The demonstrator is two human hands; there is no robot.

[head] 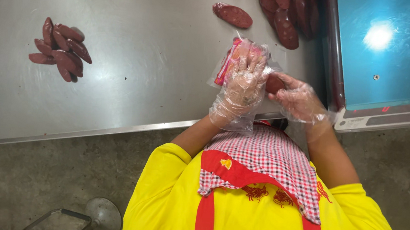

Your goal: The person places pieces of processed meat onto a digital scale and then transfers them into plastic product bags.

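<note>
A steel table (147, 33) carries a sausage pile (60, 49) at left and another (287, 9) far right, beside a blue scale (394, 53); a stool (103, 217) stands near.

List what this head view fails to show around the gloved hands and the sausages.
- Clear bag: contents unclear; the left hand covers it.
- Sausage in the right hand: mostly hidden by both hands.
- Sausage pile: cut off by the top edge.
- Scale: glare whitens its blue top; the right edge crops it.
</note>
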